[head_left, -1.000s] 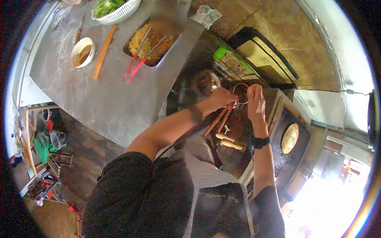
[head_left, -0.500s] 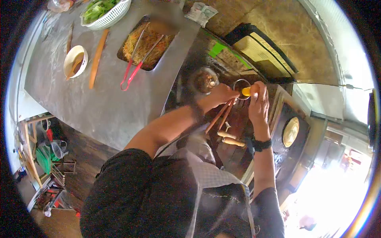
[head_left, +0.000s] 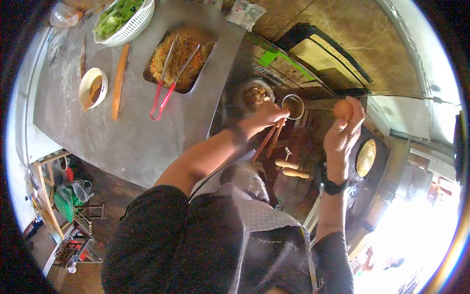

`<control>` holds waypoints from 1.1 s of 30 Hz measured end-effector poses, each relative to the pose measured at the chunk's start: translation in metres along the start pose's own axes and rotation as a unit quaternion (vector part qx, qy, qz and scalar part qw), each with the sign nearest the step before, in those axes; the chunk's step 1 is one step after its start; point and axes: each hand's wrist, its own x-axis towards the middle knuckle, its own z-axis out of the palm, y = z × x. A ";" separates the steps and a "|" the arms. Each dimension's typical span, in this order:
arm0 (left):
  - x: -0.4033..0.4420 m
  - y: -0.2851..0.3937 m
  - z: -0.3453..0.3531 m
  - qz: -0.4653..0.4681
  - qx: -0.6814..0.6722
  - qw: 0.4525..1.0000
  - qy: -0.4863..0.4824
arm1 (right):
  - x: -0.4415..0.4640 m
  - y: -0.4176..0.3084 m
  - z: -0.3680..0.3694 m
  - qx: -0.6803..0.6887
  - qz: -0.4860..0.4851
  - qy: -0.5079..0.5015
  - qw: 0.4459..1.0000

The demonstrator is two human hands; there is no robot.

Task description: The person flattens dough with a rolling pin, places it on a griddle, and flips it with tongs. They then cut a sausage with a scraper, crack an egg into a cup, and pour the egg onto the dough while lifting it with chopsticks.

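My left hand point(head_left: 270, 113) is closed at the near side of a round metal cup point(head_left: 293, 107). A pair of wooden chopsticks point(head_left: 268, 140) sticks out below the same hand, pointing back toward my body. To the right of the cup, my right hand point(head_left: 342, 134) is raised with its fingers curled round a brown eggshell point(head_left: 343, 110). Whether the shell is whole or broken cannot be seen from this side. A thin pale line runs between the cup and the shell. Just beyond my left hand stands a bowl of cracked eggshells point(head_left: 257, 93).
A round flatbread point(head_left: 365, 158) lies on the dark griddle point(head_left: 357, 183) at right. Two wooden handles point(head_left: 295, 172) lie below the cup. The steel table point(head_left: 142, 142) bears a noodle tray point(head_left: 191, 90) with red-handled tongs point(head_left: 161, 100), a white bowl point(head_left: 87, 79), a rolling pin point(head_left: 120, 81) and a basket point(head_left: 134, 27) of greens.
My right hand has moved right, away from the cup, with the eggshell. Yellow yolk showed between my hands at the cup before; it no longer shows there. My left hand has shifted slightly left.
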 end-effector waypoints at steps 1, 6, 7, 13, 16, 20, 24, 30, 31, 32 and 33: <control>0.002 -0.006 -0.002 -0.010 -0.016 1.000 -0.002 | -0.019 0.014 0.013 0.087 0.024 -0.037 0.995; -0.009 -0.033 -0.014 -0.084 0.108 0.989 0.047 | -0.085 0.028 0.089 0.045 0.222 -0.319 0.920; -0.028 -0.028 -0.019 -0.085 0.107 0.990 0.022 | -0.084 0.028 0.093 0.080 0.237 -0.316 0.915; -0.068 -0.067 -0.042 0.008 0.248 0.967 -0.051 | -0.080 0.065 0.120 -0.060 0.107 -0.289 0.949; -0.073 -0.059 -0.041 -0.188 0.113 0.976 0.001 | -0.085 0.069 0.113 -0.144 0.082 -0.304 0.938; -0.073 -0.055 -0.032 -0.197 -0.058 0.978 0.041 | -0.112 0.023 0.084 0.138 0.247 -0.300 0.911; -0.055 -0.044 -0.013 -0.172 -0.103 0.979 0.018 | -0.143 -0.022 0.063 0.213 0.160 -0.332 0.905; -0.033 -0.026 0.016 0.058 0.190 0.978 -0.059 | -0.119 0.005 0.010 0.000 0.243 -0.157 0.957; -0.031 -0.013 0.021 -0.129 0.033 0.988 -0.080 | -0.112 0.006 -0.012 0.116 0.418 -0.138 0.891; -0.030 -0.005 0.025 -0.131 0.044 0.986 -0.098 | -0.109 0.007 -0.033 0.232 0.568 -0.107 0.782; -0.028 0.002 0.027 -0.134 0.058 0.982 -0.117 | -0.113 0.013 -0.045 0.216 0.522 -0.059 0.823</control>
